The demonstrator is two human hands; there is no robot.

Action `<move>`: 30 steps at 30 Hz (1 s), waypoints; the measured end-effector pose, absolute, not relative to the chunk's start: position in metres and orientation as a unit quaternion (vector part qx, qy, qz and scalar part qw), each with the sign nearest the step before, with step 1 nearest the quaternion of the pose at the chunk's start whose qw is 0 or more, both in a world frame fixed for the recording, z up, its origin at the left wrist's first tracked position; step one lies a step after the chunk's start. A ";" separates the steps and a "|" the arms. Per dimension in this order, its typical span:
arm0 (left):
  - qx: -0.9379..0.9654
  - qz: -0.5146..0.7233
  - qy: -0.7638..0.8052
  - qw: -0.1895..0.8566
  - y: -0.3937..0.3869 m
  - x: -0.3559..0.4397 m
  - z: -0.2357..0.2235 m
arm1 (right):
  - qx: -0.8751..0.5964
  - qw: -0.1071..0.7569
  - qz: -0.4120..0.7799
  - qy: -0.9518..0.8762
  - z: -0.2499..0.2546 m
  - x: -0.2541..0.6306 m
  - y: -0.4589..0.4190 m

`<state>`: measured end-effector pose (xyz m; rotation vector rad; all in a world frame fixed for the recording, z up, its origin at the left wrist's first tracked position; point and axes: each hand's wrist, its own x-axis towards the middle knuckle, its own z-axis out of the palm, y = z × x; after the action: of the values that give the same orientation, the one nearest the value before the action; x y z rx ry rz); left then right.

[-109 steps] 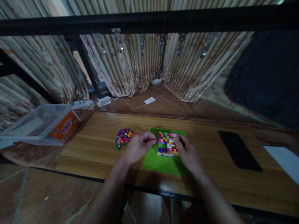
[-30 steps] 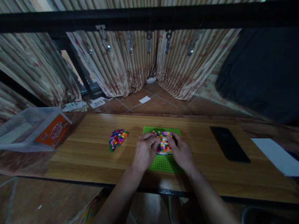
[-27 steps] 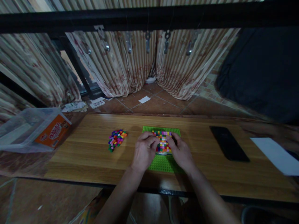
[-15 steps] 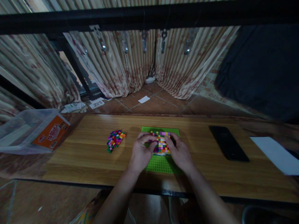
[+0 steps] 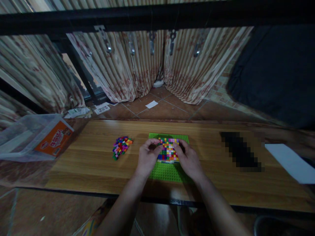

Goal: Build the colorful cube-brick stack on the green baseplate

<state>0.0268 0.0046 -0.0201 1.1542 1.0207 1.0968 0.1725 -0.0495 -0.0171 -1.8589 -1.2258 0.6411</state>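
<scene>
A block of small multicoloured toy building bricks (image 5: 169,149) is on a green studded baseplate (image 5: 167,173) in front of me. My left hand (image 5: 148,158) is at the block's left edge, with thumb and index finger curled against it. My right hand (image 5: 189,159) grips the right side, its thumb lying on the top bricks and its fingers round the far right corner. Whether a loose brick is between my left fingertips is hidden. To the left lies a pile of loose coloured bricks (image 5: 121,147).
The wooden table (image 5: 86,167) has a dark flat object (image 5: 242,152), blurred out by pixels, on its right. Beyond it is a white sheet (image 5: 292,164). A clear plastic bin with an orange label (image 5: 54,139) stands at the left end. Curtains (image 5: 118,72) hang behind.
My left thumb and fingers have shifted slightly left, uncovering more bricks along the block's left side. My right hand has stayed nearly still.
</scene>
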 end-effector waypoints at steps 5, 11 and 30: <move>0.505 0.470 0.442 0.573 0.005 0.028 -0.020 | -0.734 0.407 0.254 -0.480 -0.017 0.172 -0.050; 0.521 0.477 0.451 0.546 0.007 0.031 -0.022 | -0.747 0.395 0.252 -0.472 -0.017 0.171 -0.050; 0.746 0.266 0.602 0.101 0.050 -0.061 -0.017 | -0.760 0.376 0.261 -0.462 -0.016 0.174 -0.051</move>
<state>-0.0607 0.0503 -0.0172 2.2049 1.7770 0.7850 0.1743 -0.0510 -0.0164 -1.9444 -1.1815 0.6680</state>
